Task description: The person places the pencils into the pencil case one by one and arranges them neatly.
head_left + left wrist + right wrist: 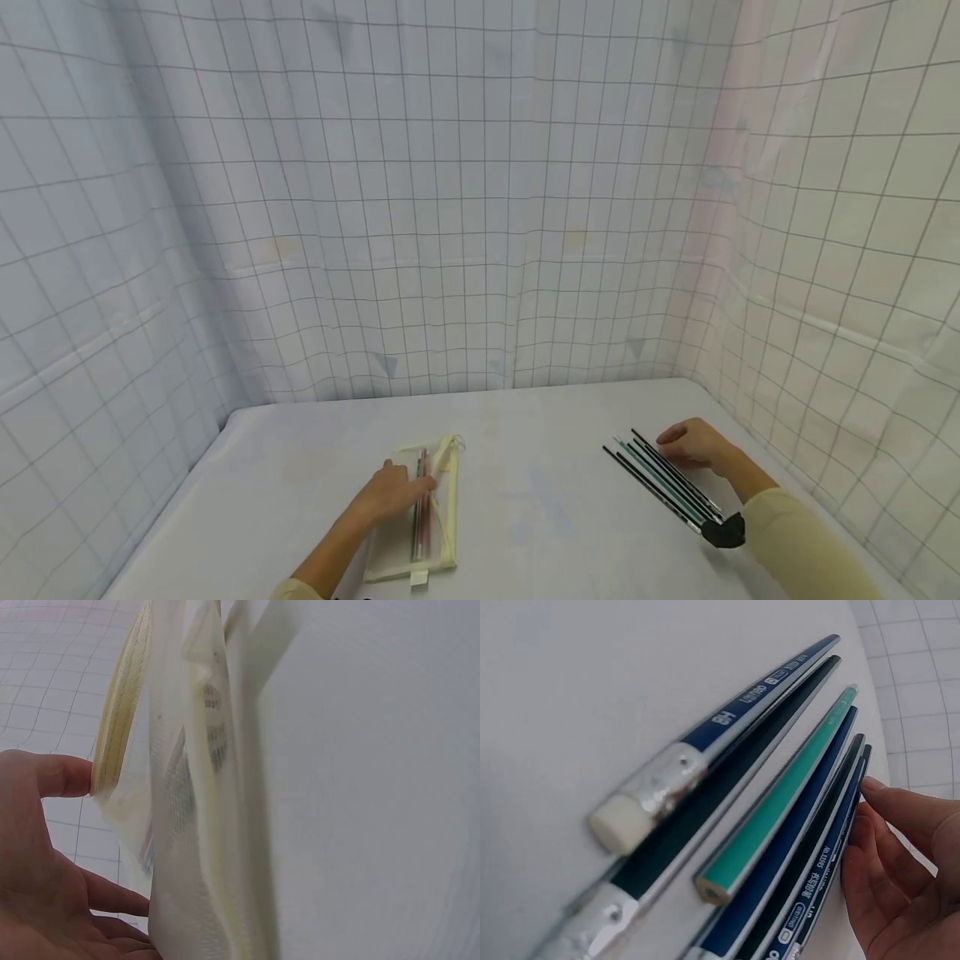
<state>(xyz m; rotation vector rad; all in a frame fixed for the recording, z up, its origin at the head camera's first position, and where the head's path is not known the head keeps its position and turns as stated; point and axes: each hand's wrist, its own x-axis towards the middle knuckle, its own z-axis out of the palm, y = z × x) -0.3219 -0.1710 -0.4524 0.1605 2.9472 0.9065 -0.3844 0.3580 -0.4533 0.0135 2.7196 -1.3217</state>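
Observation:
A sheer mesh zip pouch with pale yellow edging lies on the white table, several slim pencils showing through it. Over it lies my left hand, its thumb against the raised yellow zip strip and its other fingers on the mesh in the left wrist view. To the right, several pencils lie side by side: blue, dark green and one teal pencil. My right hand is beside them, its thumb and loosely bent fingers right at the outermost dark pencil.
Gridded white curtains close in the back and both sides of the table. A black wrist-worn device covers the near ends of the loose pencils in the head view. A small white tag sticks out of the pouch's near edge.

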